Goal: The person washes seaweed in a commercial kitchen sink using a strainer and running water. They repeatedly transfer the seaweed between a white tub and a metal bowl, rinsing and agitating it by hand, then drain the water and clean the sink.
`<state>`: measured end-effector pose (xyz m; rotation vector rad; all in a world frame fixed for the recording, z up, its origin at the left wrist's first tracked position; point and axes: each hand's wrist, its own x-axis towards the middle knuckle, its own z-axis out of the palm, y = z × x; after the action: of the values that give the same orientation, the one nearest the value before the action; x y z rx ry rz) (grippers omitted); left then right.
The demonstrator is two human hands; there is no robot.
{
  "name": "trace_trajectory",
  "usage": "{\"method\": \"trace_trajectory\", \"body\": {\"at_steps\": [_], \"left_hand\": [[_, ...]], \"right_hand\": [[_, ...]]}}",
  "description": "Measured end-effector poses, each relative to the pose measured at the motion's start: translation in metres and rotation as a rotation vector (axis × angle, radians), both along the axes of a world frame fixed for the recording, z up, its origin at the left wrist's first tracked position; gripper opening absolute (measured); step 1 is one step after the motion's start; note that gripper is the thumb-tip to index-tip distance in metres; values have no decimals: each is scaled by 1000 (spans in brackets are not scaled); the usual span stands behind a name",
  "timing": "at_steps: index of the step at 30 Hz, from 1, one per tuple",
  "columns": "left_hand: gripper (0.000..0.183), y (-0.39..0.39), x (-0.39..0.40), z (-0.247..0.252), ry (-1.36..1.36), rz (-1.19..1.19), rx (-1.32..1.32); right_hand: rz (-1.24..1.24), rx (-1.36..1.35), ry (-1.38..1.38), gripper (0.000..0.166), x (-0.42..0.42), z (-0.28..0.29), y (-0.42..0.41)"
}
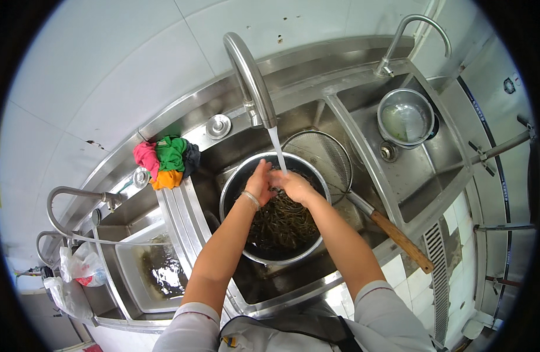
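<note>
Water runs from a curved steel faucet (252,75) onto my hands. My left hand (257,182) and my right hand (294,187) are close together over a round metal basin (226,200), palms turned toward each other. Neither holds anything that I can see; the fingers are partly blurred and overlap under the stream. Dark, stringy greens, perhaps seaweed (285,224), lie in water inside the basin. The basin stands in the middle steel sink (270,286). Right of it leans a round mesh strainer (316,152) with a wooden handle (402,241) reaching over the sink's front edge.
Colored cloths (169,158) lie bunched on the left divider, near a steel drain stopper (218,126). A white tub of water (138,277) fills the left sink, under another running faucet (61,211). In the right sink sits a metal pot (405,116). Plastic bags (78,268) hang far left.
</note>
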<state>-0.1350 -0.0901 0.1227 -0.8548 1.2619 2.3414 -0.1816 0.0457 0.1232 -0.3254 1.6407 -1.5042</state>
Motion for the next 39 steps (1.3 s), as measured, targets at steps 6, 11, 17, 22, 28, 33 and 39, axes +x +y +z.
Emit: {"method": "trace_trajectory", "body": {"at_steps": [6,11,17,22,28,33,39], "left_hand": [[46,38,-37,-1,214,-234,-238],[60,15,-21,-5,400,-1025,-1312],[63,-18,69,-10,344,-841,-1441],[51,-44,155,-22,202,-766,-1389],[45,-25,224,6,492,-612,-1245],[40,-40,273,50,495,-500,-973],[36,-126,362,65,485,-138,-1128]], "right_hand": [[-219,68,-163,46,37,-31,61],[-186,50,-52,58,27,-34,68],[-84,-109,-130,50,-8,-12,18],[509,915,828,34,34,-33,-5],[877,799,1096,62,101,-85,8],[1176,1081,587,51,63,-55,-89],[707,745,946,46,61,-17,-44]]}}
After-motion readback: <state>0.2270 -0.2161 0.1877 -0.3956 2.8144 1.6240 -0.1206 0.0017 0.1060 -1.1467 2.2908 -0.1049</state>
